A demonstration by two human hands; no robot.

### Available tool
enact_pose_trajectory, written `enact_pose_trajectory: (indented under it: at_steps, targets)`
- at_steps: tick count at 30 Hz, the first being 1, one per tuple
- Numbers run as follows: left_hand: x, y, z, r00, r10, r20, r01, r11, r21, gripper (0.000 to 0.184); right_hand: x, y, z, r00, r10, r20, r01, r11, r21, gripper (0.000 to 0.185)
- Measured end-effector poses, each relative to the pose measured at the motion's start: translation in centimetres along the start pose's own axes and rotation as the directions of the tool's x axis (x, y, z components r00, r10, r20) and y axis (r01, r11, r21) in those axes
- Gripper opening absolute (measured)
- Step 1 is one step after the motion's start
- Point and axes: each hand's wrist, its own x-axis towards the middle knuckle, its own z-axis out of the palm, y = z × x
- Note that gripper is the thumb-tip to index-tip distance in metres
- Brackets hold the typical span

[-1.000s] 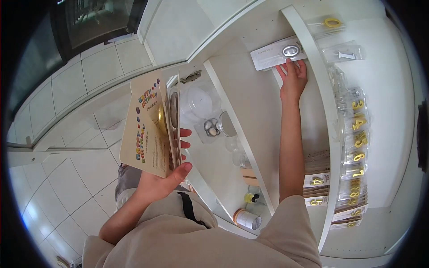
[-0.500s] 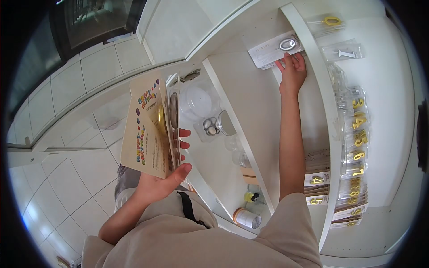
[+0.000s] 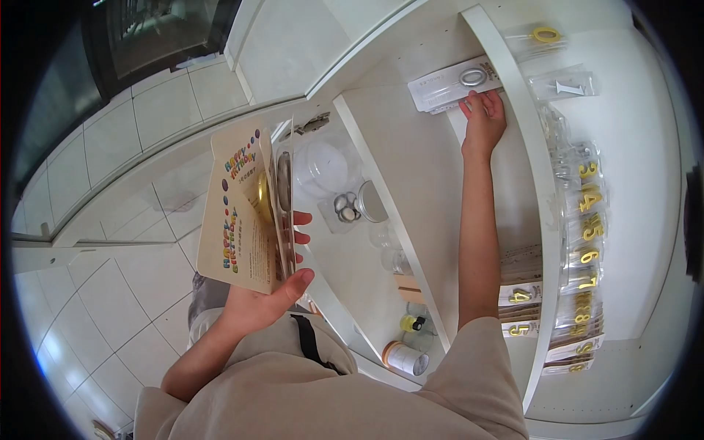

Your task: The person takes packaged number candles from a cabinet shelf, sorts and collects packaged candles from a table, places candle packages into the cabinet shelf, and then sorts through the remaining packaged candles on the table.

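Note:
My left hand (image 3: 268, 301) is wrapped around a stack of birthday candle packs (image 3: 238, 213) at the left, thumb on the near side and fingertips showing behind. The beige front card reads "HAPPY BIRTHDAY", and a gold candle shows at its opening. Up on the shelf, a pack with a silver 0-shaped candle (image 3: 473, 77) lies on top of other packs. The fingers of my right hand (image 3: 484, 125) are slightly bent and apart, touching the lower edge of that pile; part of the fingertips is hard to make out.
Packs with gold 4 and 5 candles (image 3: 519, 295) stand lower on the same shelf (image 3: 440, 183). Beyond the white divider (image 3: 524, 147) hang several gold number candles (image 3: 589, 227). The left compartment holds clear jars (image 3: 323, 165), a lidded tin (image 3: 372, 202) and a white roll (image 3: 405, 358).
The silver 0 pack has settled flatter and turned slightly on the pile. My right hand has shifted a little down and right, off the candle. My left hand is nearly still.

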Motion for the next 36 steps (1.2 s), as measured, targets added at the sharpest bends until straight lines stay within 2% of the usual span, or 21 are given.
enact_pose_trajectory:
  at_steps: [18, 23, 26, 28, 29, 30, 32, 33, 35, 36]
  targets:
    - [0.1, 0.1, 0.0, 1.000, 0.001, 0.024, -0.001, 1.000, 0.030, 0.060, 0.1, -0.7, 0.3, 0.998, -0.055, -0.033, 0.053, 0.997, -0.064, 0.056]
    - [0.2, 0.0, -0.1, 1.000, -0.009, 0.017, 0.009, 1.000, -0.004, 0.061, -1.5, -1.6, 0.1, 0.993, -0.039, -0.115, 0.031, 0.997, -0.069, 0.055]
    - [0.4, -0.4, -0.3, 1.000, 0.010, 0.030, -0.010, 1.000, 0.011, 0.063, -4.4, -2.9, 0.3, 0.993, -0.044, -0.112, 0.042, 0.999, -0.028, 0.049]
    - [0.5, -0.5, -0.2, 0.998, 0.024, 0.053, -0.025, 0.999, 0.025, 0.065, -7.0, -3.6, 0.0, 0.997, 0.016, 0.071, -0.029, 0.981, 0.191, 0.042]
    - [0.6, -0.4, -0.2, 0.998, 0.023, 0.056, -0.025, 0.999, 0.027, 0.065, -9.0, -4.6, 0.4, 0.974, 0.003, 0.227, -0.053, 0.976, 0.213, 0.037]
    - [0.8, -0.2, 0.0, 0.997, 0.011, 0.078, -0.012, 1.000, 0.012, 0.066, -10.5, -5.0, 0.2, 0.885, 0.067, 0.461, -0.197, 0.950, 0.241, 0.043]
    - [1.1, 0.1, 0.5, 0.992, -0.012, 0.124, 0.014, 1.000, -0.019, 0.068, -14.3, -7.1, 1.3, 0.680, 0.134, 0.721, -0.310, 0.943, 0.118, 0.056]
    - [1.3, 0.2, 0.6, 0.988, -0.023, 0.151, 0.029, 0.999, -0.034, 0.069, -15.6, -7.0, 1.2, 0.560, 0.115, 0.820, -0.336, 0.937, 0.098, 0.069]
    - [1.3, 0.1, 0.6, 0.985, -0.030, 0.171, 0.028, 1.000, 0.013, 0.069, -17.7, -8.2, 1.5, 0.540, 0.068, 0.839, -0.230, 0.971, 0.069, 0.075]
    - [1.2, 0.1, 0.6, 0.983, -0.036, 0.181, 0.026, 0.998, 0.057, 0.069, -18.0, -8.2, 1.5, 0.546, 0.067, 0.835, -0.228, 0.971, 0.071, 0.075]
